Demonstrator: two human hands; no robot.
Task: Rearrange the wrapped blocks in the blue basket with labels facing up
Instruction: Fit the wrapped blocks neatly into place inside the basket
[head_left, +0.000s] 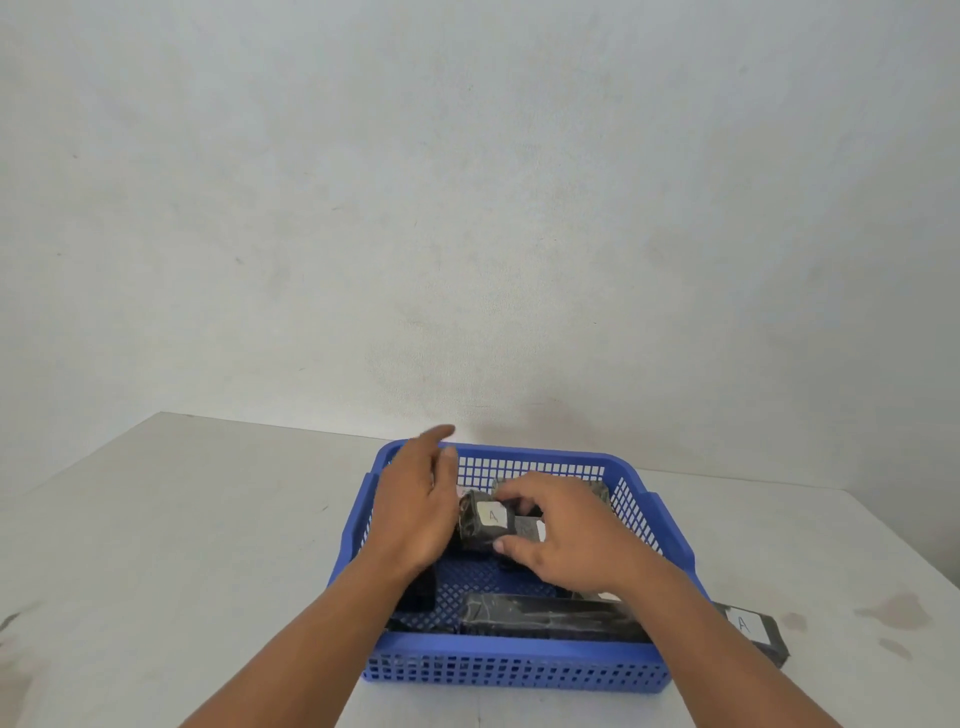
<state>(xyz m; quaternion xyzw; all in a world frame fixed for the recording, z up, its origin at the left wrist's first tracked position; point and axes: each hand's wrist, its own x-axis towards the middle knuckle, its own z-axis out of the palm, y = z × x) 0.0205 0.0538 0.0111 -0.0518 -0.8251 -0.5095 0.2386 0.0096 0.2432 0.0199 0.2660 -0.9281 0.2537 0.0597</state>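
A blue plastic basket (514, 667) sits on the white table and holds several blocks wrapped in black film. My right hand (563, 535) grips a small block (485, 522) between thumb and fingers in the basket's middle; its white label marked "A" faces up. My left hand (415, 512) hovers just left of that block, fingers spread, holding nothing. A long wrapped block (550, 618) lies along the near wall of the basket with no label showing. More blocks lie under and behind my right hand, partly hidden.
Another long wrapped block (753, 631) with an "A" label facing up lies on the table (182, 545) outside the basket's right near corner. A pale wall rises just behind the table. Dark stains mark the table at right.
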